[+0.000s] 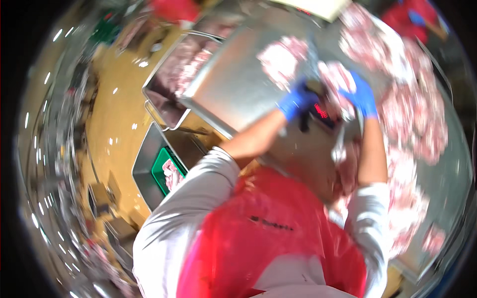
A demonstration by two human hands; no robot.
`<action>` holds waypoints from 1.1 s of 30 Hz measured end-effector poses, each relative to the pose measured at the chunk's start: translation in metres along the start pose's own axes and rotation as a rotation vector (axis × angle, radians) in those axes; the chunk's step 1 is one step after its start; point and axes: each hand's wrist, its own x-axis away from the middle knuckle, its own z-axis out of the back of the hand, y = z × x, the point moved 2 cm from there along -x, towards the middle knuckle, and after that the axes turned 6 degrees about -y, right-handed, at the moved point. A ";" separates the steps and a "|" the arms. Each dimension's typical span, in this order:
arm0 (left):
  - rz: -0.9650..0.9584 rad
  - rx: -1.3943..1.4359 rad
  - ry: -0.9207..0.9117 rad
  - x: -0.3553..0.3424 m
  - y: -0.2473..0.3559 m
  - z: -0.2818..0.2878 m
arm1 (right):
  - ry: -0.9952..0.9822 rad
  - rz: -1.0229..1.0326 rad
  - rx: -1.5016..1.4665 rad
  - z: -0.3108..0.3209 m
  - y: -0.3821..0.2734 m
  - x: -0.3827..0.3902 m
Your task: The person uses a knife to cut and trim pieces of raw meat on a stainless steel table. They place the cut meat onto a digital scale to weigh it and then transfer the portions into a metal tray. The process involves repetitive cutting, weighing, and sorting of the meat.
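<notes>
My left hand (298, 101), in a blue glove, is closed at a dark rounded thing (314, 88); motion blur hides what it is. Just right of that hand is a dark box with a red lit display (322, 113). My right hand (361, 94), also blue-gloved, grips the right edge of a pale pink piece of raw meat (337, 78), thumb apart from the fingers. Another piece of meat (282, 58) lies flat on the steel table (233, 74), beyond my left hand.
Many meat pieces (407, 114) are heaped along the right. At left stand a steel bin of meat (171, 74) and a second steel bin (144, 169) holding a green crate (160, 166). Other people in red (405, 20) are at the far side.
</notes>
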 end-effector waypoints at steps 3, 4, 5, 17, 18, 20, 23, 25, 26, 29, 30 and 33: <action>-0.061 0.383 0.021 0.030 0.000 0.018 | -0.136 0.077 -0.327 -0.032 -0.028 -0.034; -0.177 0.510 0.072 0.029 -0.045 0.034 | -0.247 0.041 -0.606 -0.053 -0.057 -0.039; -0.169 0.584 0.056 0.050 -0.020 0.034 | -0.245 -0.003 -0.792 -0.069 -0.047 -0.033; -0.352 0.743 0.538 0.329 -0.018 0.222 | -0.669 0.349 -0.830 -0.209 -0.343 0.002; -0.491 0.546 0.589 0.363 -0.008 0.253 | -0.690 0.462 -0.928 -0.221 -0.392 0.010; -0.470 0.594 0.829 0.443 -0.022 0.300 | -0.844 0.528 -1.233 -0.232 -0.502 0.045; -0.469 0.529 1.361 0.563 -0.050 0.354 | -0.985 0.768 -1.194 -0.272 -0.564 0.054; -0.486 0.533 1.542 0.637 -0.102 0.383 | -0.940 0.919 -0.864 -0.305 -0.556 0.048; -0.392 0.395 1.698 0.668 -0.137 0.392 | -0.906 0.981 -0.695 -0.321 -0.545 0.043; -0.218 0.460 2.066 0.729 -0.263 0.364 | -0.826 0.879 -0.489 -0.338 -0.481 0.039; 0.120 0.322 2.022 0.728 -0.279 0.346 | -0.774 0.817 -0.389 -0.338 -0.453 0.036; 0.070 0.197 1.812 0.637 -0.259 0.295 | -0.693 0.473 -0.318 -0.305 -0.378 0.045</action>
